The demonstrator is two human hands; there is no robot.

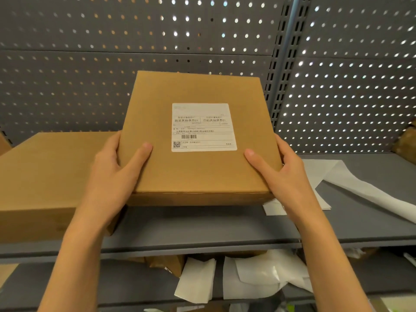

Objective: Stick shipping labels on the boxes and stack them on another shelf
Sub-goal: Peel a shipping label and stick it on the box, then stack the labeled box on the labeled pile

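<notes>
The flat cardboard box (pixel 200 140), its shipping label (pixel 203 127) already stuck flat on top, is held above the grey shelf (pixel 202 230) beside a larger box (pixel 45 176). The left hand (pixel 112 167) and right hand (pixel 283 174) grip its opposite sides, thumbs on top (fingers underneath, hidden). It looks stiff and probably light; side edges suit carrying.

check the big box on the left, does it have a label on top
No, the big box shows a bare brown top; only the held box carries a label.
</notes>
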